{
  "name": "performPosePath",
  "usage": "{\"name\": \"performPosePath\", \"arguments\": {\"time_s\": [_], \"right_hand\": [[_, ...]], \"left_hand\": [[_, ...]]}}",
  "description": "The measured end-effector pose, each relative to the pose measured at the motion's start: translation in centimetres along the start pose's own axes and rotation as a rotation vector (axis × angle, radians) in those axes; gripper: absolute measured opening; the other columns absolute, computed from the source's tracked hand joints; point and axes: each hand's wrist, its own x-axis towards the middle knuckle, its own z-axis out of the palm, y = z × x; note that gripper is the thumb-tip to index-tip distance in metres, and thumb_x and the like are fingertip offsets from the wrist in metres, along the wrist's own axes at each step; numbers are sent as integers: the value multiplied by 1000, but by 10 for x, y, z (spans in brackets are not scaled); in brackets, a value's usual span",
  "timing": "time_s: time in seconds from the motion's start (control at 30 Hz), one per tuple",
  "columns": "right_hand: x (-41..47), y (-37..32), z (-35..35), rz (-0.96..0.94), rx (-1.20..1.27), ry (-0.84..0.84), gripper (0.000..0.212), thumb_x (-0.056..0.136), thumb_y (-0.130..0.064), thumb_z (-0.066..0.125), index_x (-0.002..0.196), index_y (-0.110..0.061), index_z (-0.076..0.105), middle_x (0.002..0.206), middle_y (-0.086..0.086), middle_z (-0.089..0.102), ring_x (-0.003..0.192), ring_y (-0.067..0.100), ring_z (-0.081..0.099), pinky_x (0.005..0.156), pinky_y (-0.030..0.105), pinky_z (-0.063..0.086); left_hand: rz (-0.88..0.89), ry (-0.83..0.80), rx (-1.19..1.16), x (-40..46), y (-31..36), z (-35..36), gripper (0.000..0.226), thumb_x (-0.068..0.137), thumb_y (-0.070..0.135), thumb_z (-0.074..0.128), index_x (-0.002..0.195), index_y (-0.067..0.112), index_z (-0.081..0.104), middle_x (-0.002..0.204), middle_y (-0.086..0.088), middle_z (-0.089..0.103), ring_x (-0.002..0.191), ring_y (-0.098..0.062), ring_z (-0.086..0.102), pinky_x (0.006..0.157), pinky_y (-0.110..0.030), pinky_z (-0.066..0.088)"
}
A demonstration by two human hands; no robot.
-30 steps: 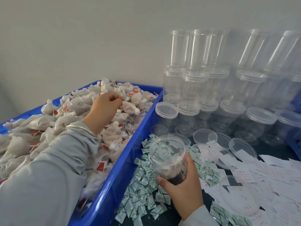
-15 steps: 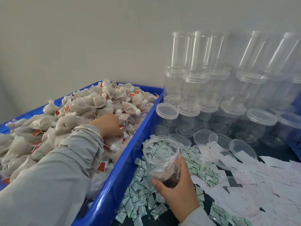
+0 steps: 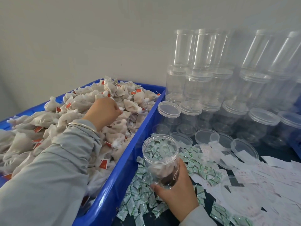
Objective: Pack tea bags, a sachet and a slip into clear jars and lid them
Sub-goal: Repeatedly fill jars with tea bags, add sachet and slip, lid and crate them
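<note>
A blue crate (image 3: 130,160) on the left is heaped with white tea bags (image 3: 130,105) bearing red tags. My left hand (image 3: 102,111) is over the heap, its fingertips pinching the white knot of one tea bag. My right hand (image 3: 177,191) grips an open clear jar (image 3: 160,160) near its base, just right of the crate wall. The jar holds at least one tea bag at the bottom. Green-and-white sachets (image 3: 141,198) lie scattered under and around the jar. White paper slips (image 3: 260,175) are spread to the right.
Stacks of empty clear jars (image 3: 200,85) stand against the wall behind, some lidded (image 3: 169,109). Several loose clear lids (image 3: 206,137) lie between the jars and the slips. A blue crate edge (image 3: 297,144) shows at far right.
My left hand dipped into the tea bags, then rose and moved back toward the heap's middle with a bag's knot pinched. The jar in my right hand shifted slightly lower left.
</note>
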Motion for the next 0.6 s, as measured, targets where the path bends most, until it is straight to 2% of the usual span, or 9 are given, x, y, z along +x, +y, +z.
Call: {"name": "performPosePath", "arguments": {"time_s": [0.07,0.17,0.27,0.33,0.43,0.53,0.6], "right_hand": [[0,1,0,10,-3,8,109,54,-29,91,143,-23,28,138,-7,48,128,9,45,110,35,37],[0,0,1,7,-1,25,108,54,-28,91,143,-22,29,138,-7,48,127,9,46,109,35,37],[0,-1,2,17,15,29,108,54,-26,91,143,-22,31,137,-6,49,127,10,47,109,36,38],[0,-1,2,17,19,26,105,54,-25,91,141,-22,32,135,-6,51,125,10,48,108,36,39],[-1,-2,3,18,22,29,104,54,-25,91,141,-23,33,134,-8,51,124,8,48,108,35,39],[-2,-2,2,12,14,30,100,55,-24,91,138,-25,36,130,-12,53,121,4,50,105,26,40],[-1,-3,2,9,15,29,99,55,-24,91,137,-27,36,128,-14,54,120,2,51,101,18,41]], "left_hand": [[7,-100,39,-2,-3,4,33,89,33,59,77,3,67,70,-6,60,63,-16,52,53,-24,35],[28,-253,222,-3,-3,17,19,90,30,59,84,12,61,93,-6,64,80,-18,55,71,-26,41],[32,-244,212,1,-5,25,22,90,29,58,99,10,64,96,-4,65,84,-19,57,76,-27,44],[44,-287,244,1,-4,30,22,89,30,57,100,12,64,93,-2,62,87,-21,58,81,-31,49],[72,-329,279,1,-2,38,19,91,23,54,101,13,66,102,-5,64,93,-24,60,88,-38,51],[89,-298,248,2,-1,40,20,91,17,54,107,12,66,109,-8,64,99,-26,60,88,-36,50],[91,-267,212,2,0,37,19,92,17,55,104,8,65,107,-8,64,97,-25,60,82,-30,48]]}}
